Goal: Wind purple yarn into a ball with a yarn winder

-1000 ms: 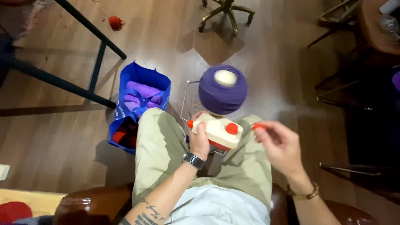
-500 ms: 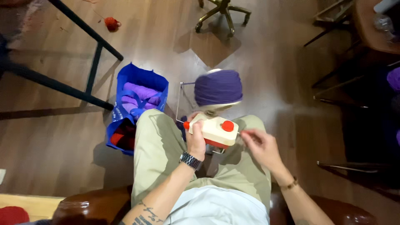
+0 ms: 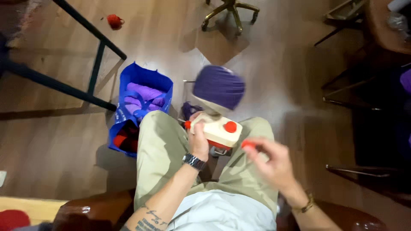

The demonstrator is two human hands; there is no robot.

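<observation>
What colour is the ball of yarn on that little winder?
Dark purple; the yarn ball shows, motion-blurred, in the head view.

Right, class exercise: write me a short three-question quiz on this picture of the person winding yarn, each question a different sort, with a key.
1. True or false: the left hand grips the cream winder resting on the lap.
2. Multiple choice: the cake of yarn on the winder is (a) red, (b) purple, (c) white.
3. Short answer: what stands on the floor beside the person's left knee, and what shows inside it?

Key
1. True.
2. b.
3. A blue bag holding purple yarn, with something red lower down. The right hand holds the winder's red handle knob.
</observation>
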